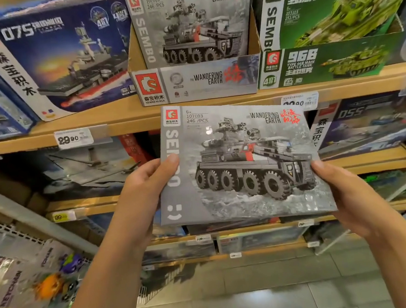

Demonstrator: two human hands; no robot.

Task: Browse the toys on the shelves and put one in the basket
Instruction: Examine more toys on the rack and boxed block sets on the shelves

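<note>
in the head view, the left hand [148, 181] is gripping the grey toy box [243, 165] at its 9 o'clock edge, thumb on the front, while the right hand [341, 185] is clasping the 3 o'clock edge. the box is sitting mid-frame, held off the wooden shelf [123, 123], with a matching display box [195, 82] at 12 o'clock.

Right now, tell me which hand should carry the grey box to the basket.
Probably left. The left hand has its thumb well over the grey box; the right hand only pinches the edge. No basket is in view.
</note>
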